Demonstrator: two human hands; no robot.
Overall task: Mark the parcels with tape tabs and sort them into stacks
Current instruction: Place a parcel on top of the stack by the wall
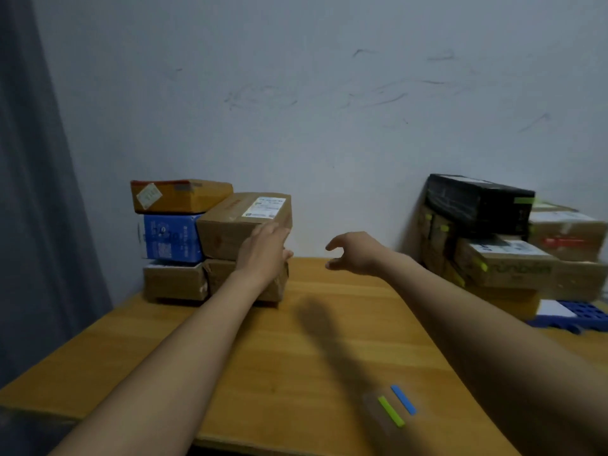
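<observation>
Resting against the near right corner of a brown cardboard parcel point(230, 222), the left hand point(263, 250) lies with its fingers fairly straight and flat on the box's matte face, not wrapped round it. This parcel is a long rectangular carton with a white printed label point(263, 207) on its top. It sits in the left stack at the back of the table, on top of a creased brown carton point(220, 278). Just beside it to the left stand a glossy blue box point(171, 238), a flat yellow-orange box point(177, 195) above that and a small dented carton point(174, 281) below.

The right hand point(355, 255) hovers over the table to the right of this stack, thumb and fingers loosely curved in a wide C, holding nothing.

Near the front edge of the smooth, yellow wooden table point(296, 340) lie two narrow tape strips side by side, one green point(391, 411) and one blue point(403, 399).

At the far right, a second stack of cartons point(503, 264) bears small green tabs, with a shiny black box point(477, 202) on top. A blue plastic tray point(566, 315) with round holes lies just in front of it. Behind stands a scuffed pale wall point(329, 93); a grey curtain point(33, 192) hangs at the left.
</observation>
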